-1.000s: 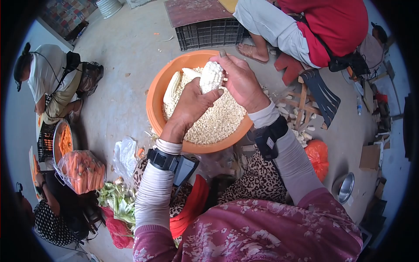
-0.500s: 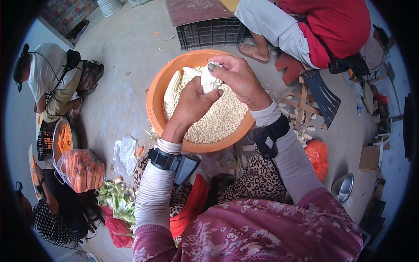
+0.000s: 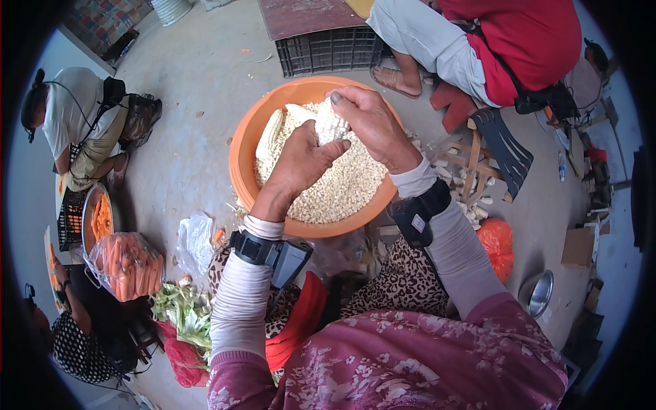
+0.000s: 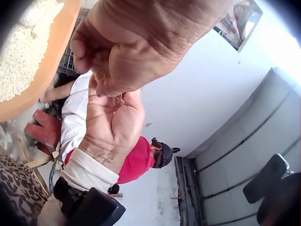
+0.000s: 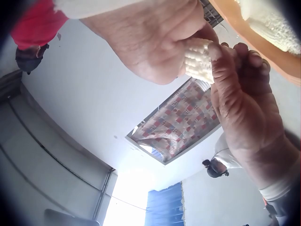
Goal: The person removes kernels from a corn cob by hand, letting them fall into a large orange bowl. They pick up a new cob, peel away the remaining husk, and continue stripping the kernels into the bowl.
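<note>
Both hands hold a white corn cob [image 3: 331, 124] above an orange basin [image 3: 240, 147] of loose kernels [image 3: 342, 188]. The left hand [image 3: 301, 160] grips its lower left side, thumb across the near end. The right hand [image 3: 376, 126] is curled round its upper right side, thumb on top. In the right wrist view the cob [image 5: 199, 61] shows its kernel rows between the right hand [image 5: 150, 42] and the left hand [image 5: 247, 108]. The left wrist view shows the left hand [image 4: 136, 42] in front of the right [image 4: 113, 122], the cob hidden. Another cob [image 3: 270, 135] lies at the basin's left.
A black crate [image 3: 328, 51] stands beyond the basin, and a person in red [image 3: 519, 41] sits at upper right. Bare cobs [image 3: 444, 171] lie right of the basin near a small stool [image 3: 502, 150]. Bagged carrots [image 3: 126, 266] and green husks [image 3: 181, 311] are at left.
The right hand has turned over the cob, its thumb shifting left and down from the far end onto the cob's top. The left hand has barely moved.
</note>
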### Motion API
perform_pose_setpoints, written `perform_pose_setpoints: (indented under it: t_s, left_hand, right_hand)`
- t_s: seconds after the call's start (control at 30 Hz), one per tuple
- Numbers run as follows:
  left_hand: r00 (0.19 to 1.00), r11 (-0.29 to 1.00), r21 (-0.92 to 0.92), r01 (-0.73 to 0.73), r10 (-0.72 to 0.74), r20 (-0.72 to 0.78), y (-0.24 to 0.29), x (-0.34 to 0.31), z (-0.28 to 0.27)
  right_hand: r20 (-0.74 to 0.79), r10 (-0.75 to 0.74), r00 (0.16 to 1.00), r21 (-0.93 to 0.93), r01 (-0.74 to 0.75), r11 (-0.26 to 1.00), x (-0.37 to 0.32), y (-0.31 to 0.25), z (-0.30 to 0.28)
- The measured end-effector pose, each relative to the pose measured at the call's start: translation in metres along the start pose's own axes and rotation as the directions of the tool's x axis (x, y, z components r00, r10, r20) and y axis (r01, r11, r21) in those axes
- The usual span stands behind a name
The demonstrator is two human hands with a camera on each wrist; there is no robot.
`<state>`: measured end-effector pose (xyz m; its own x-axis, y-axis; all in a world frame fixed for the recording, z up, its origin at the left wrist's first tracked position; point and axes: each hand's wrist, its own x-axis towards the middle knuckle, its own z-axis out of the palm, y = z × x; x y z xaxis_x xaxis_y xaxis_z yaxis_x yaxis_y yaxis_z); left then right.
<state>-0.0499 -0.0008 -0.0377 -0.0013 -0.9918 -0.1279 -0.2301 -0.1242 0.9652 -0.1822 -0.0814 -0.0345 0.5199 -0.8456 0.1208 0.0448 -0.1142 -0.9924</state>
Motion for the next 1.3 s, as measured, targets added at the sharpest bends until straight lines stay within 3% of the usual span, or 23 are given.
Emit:
perform_pose_setpoints:
  t_s: [0.1,0.17,0.23,0.3,0.4,0.47,0.6,0.77,1.23,1.3]
  left_hand:
    - [0.999,0.999,0.018,0.045,-0.045,-0.001,0.004,-0.001,0.000]
    - [0.999,0.993,0.113,-0.020,0.023,-0.031,-0.001,0.001,0.000]
    - [0.999,0.996,0.090,-0.028,0.031,-0.034,-0.004,0.001,0.000]
    - [0.998,0.997,0.068,-0.037,0.039,-0.038,-0.002,0.001,0.000]
    - [1.000,0.995,-0.096,0.012,-0.012,0.002,0.008,-0.003,-0.002]
    - [0.995,0.981,-0.167,0.100,-0.093,0.046,0.018,-0.007,-0.004]
    - [0.992,0.982,-0.146,0.116,-0.109,0.055,0.017,-0.007,-0.003]
    - [1.000,0.999,-0.034,-0.006,0.006,-0.002,0.005,-0.002,-0.002]
    - [0.985,0.977,0.174,-0.124,0.143,-0.101,-0.002,0.001,0.001]
    - [0.978,0.973,0.168,-0.157,0.177,-0.108,-0.003,0.001,0.000]
  right_hand:
    - [-0.046,-0.017,0.999,-0.043,0.015,0.999,0.002,0.005,0.002]
    - [-0.041,-0.013,0.999,-0.048,0.011,0.999,0.001,0.004,0.002]
    - [-0.036,-0.010,0.999,-0.054,0.008,0.998,-0.002,0.000,0.001]
    - [0.062,0.040,0.997,0.202,-0.052,0.978,-0.006,-0.009,-0.001]
    - [0.151,0.069,0.986,0.293,-0.112,0.950,-0.006,-0.013,-0.006]
    - [0.145,0.038,0.989,0.237,-0.073,0.969,-0.007,-0.013,-0.008]
    - [0.142,0.026,0.989,0.150,-0.048,0.988,-0.007,-0.012,-0.011]
    - [0.092,0.031,0.995,0.079,-0.038,0.996,-0.006,-0.014,-0.005]
    - [0.064,0.011,0.998,-0.020,-0.010,1.000,-0.006,-0.009,-0.004]
    - [0.133,0.079,0.988,0.197,-0.105,0.975,-0.007,-0.015,-0.004]
